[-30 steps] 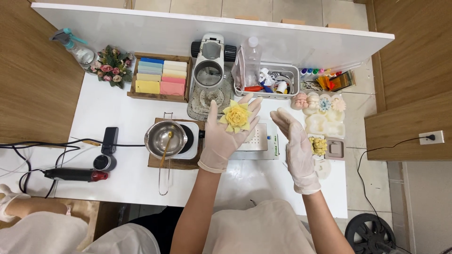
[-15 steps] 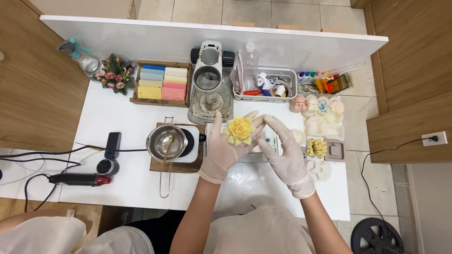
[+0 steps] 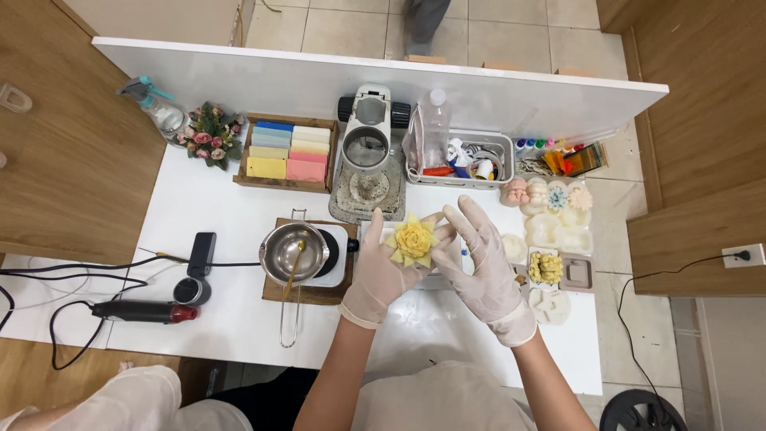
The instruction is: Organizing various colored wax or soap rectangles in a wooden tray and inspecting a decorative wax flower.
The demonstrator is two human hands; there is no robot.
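Left hand (image 3: 381, 271): gloved, open palm up, cradling the yellow flower (image 3: 412, 240) on its fingers.
Right hand (image 3: 479, 267): gloved, fingers spread, fingertips touching the flower's right petals; not gripping.
Risk: thin petals look fragile; a pinch could snap one, and a tilted palm could drop the flower onto the white table (image 3: 215, 199).
Count: one flower held, one metal pot (image 3: 293, 252), one wooden tray of coloured bars (image 3: 286, 152), eight bars showing.

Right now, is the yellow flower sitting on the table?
No, the yellow flower rests in the gloved left hand, raised above the table, with the right hand touching it.
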